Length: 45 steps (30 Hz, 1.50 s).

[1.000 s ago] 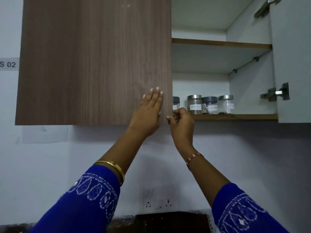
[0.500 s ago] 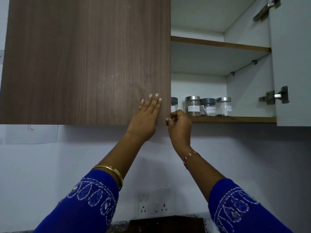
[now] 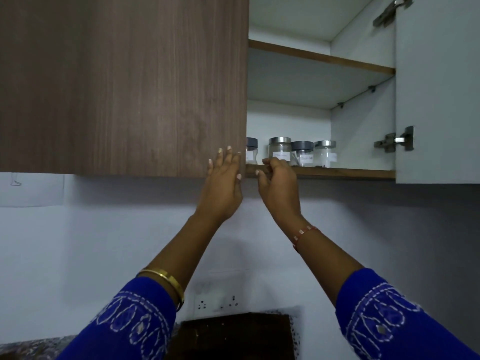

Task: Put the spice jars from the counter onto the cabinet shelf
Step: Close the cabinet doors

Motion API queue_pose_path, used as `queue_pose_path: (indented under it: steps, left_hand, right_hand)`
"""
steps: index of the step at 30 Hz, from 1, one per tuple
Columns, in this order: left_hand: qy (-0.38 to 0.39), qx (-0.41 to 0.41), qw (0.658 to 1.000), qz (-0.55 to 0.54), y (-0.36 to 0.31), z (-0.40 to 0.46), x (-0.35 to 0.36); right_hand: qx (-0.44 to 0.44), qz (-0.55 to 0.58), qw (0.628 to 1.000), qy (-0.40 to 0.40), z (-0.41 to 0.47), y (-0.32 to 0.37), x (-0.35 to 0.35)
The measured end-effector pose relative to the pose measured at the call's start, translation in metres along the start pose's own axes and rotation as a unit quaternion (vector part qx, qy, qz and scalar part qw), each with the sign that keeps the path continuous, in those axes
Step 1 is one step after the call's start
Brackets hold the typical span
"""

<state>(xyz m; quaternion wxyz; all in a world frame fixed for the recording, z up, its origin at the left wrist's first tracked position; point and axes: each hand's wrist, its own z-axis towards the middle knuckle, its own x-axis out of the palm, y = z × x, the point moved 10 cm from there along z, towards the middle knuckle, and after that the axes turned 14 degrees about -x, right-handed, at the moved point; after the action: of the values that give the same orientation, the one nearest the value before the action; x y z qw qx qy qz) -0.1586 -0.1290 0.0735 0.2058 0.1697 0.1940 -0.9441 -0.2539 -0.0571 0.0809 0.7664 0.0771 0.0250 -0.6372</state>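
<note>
Several clear spice jars with white labels stand in a row on the lower cabinet shelf (image 3: 345, 173): a steel-lidded jar (image 3: 279, 149), a dark-lidded jar (image 3: 302, 153), another steel-lidded jar (image 3: 325, 153), and a dark-lidded jar (image 3: 251, 152) half hidden behind the left door. My left hand (image 3: 223, 183) lies flat, fingers apart, against the lower right corner of the brown wooden left door (image 3: 130, 84). My right hand (image 3: 278, 185) is curled at that door's bottom edge beside the shelf front, holding no jar.
The right cabinet door (image 3: 439, 94) stands swung open with hinges showing. An upper shelf (image 3: 322, 58) is bare. Below, a wall socket (image 3: 218, 301), a dark board (image 3: 239, 336) and a speckled counter (image 3: 31, 346) are in view.
Both hands stay at the left door's corner with barely any shift. The camera view has drifted, so the cabinet sits slightly lower and further left in frame.
</note>
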Motion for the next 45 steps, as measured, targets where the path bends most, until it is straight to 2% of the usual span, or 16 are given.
queue_pose_path:
  steps: [5, 7, 19, 24, 28, 33, 36, 40, 45]
  left_hand:
    - [0.019, 0.015, 0.993, -0.113, -0.054, -0.007, 0.011]
    - [0.032, 0.031, 0.989, -0.139, -0.086, -0.008, 0.019]
    - [0.094, 0.114, 0.96, -0.236, -0.321, -0.058, 0.07]
    - [0.086, 0.145, 0.945, -0.279, -0.425, -0.075, 0.068]
    - [0.066, 0.168, 0.933, -0.31, -0.495, -0.088, 0.063]
    - [0.061, 0.175, 0.93, -0.317, -0.555, -0.101, 0.066]
    - [0.057, 0.18, 0.931, -0.312, -0.577, -0.104, 0.068]
    - [0.071, 0.171, 0.932, -0.311, -0.591, -0.099, 0.07]
    - [0.093, 0.152, 0.942, -0.284, -0.597, -0.091, 0.074]
  right_hand:
    - [-0.112, -0.135, 0.983, 0.047, -0.007, 0.001, -0.055]
    - [-0.129, -0.182, 0.973, 0.063, -0.01, -0.007, -0.083]
    - [-0.091, -0.377, 0.921, 0.035, -0.015, -0.081, -0.34]
    - [-0.102, -0.436, 0.894, 0.016, -0.013, -0.09, -0.439]
    - [-0.115, -0.465, 0.877, -0.036, -0.015, -0.09, -0.504]
    - [-0.091, -0.419, 0.901, -0.075, -0.022, -0.112, -0.553]
    - [-0.024, -0.347, 0.931, -0.107, -0.027, -0.143, -0.571]
    - [0.07, -0.21, 0.97, -0.1, -0.038, -0.189, -0.566]
    - [0.047, -0.086, 0.988, -0.119, -0.047, -0.198, -0.547]
